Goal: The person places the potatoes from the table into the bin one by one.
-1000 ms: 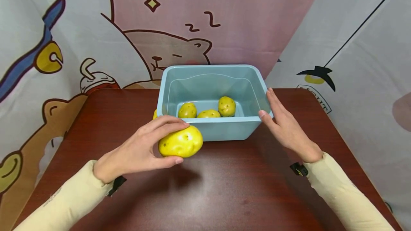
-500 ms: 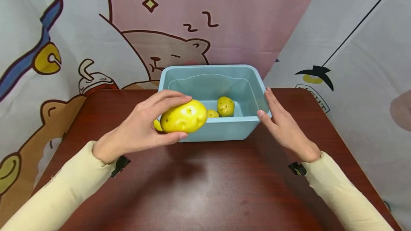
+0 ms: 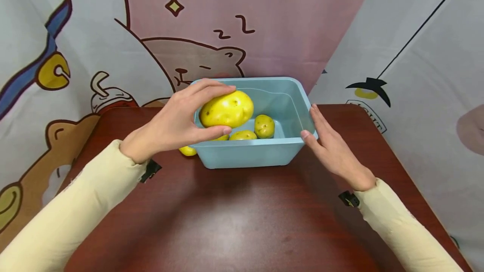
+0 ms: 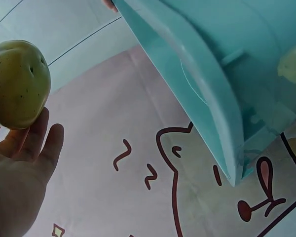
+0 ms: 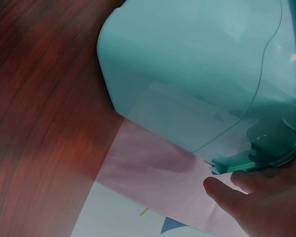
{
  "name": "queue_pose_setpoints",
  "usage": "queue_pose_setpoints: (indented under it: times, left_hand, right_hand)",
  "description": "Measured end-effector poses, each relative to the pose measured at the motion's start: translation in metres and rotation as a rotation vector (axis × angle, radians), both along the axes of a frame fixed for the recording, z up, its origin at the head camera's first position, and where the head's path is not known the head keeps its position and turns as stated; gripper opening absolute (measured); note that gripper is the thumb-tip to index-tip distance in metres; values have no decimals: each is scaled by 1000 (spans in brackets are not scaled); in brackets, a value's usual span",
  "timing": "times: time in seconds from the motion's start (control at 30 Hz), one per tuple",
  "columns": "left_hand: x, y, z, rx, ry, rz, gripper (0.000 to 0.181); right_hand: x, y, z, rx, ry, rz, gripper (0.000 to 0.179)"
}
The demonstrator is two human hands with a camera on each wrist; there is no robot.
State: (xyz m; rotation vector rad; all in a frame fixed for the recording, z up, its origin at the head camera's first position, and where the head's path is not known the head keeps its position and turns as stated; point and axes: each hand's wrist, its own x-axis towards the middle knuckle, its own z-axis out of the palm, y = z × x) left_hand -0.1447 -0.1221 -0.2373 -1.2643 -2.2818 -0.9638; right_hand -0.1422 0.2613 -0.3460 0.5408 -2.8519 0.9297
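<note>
My left hand [image 3: 177, 114] grips a large yellow potato [image 3: 227, 110] between thumb and fingers, raised over the left part of a light blue plastic bin [image 3: 247, 156]. The same potato [image 4: 20, 81] shows at the left edge of the left wrist view. Inside the bin, a round potato [image 3: 264, 126] and a flatter potato [image 3: 243, 135] lie on the floor; another potato [image 3: 223, 137] is mostly hidden under my left thumb. My right hand [image 3: 336, 152] rests at the bin's right front corner, its fingers straight along the side and its thumb at the rim.
One more yellow potato [image 3: 188, 151] lies on the table outside the bin's left side, partly covered. The brown wooden table [image 3: 234, 221] extends in front of the bin. Behind it hangs a printed cartoon curtain [image 3: 280, 24].
My left hand has lifted the potato from in front of the bin up over its front rim, slightly to the right. My right hand has stayed at the bin's corner.
</note>
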Motion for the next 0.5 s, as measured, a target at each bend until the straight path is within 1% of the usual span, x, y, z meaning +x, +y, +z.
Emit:
queue_pose_setpoints:
  times: [0.1,0.2,0.4,0.5]
  left_hand:
    - [-7,2,2,-18,-5,0,68]
    - [-14,5,4,-44,-27,-6,68]
    - [-31,18,12,-169,-99,17,68]
    - [-42,26,10,-229,-139,23,69]
  right_hand:
    - [1,-1,0,2,-1,1,78]
    - [2,-1,0,4,-11,3,79]
    - [1,-1,0,6,-4,3,79]
    - [1,0,1,10,-4,-1,79]
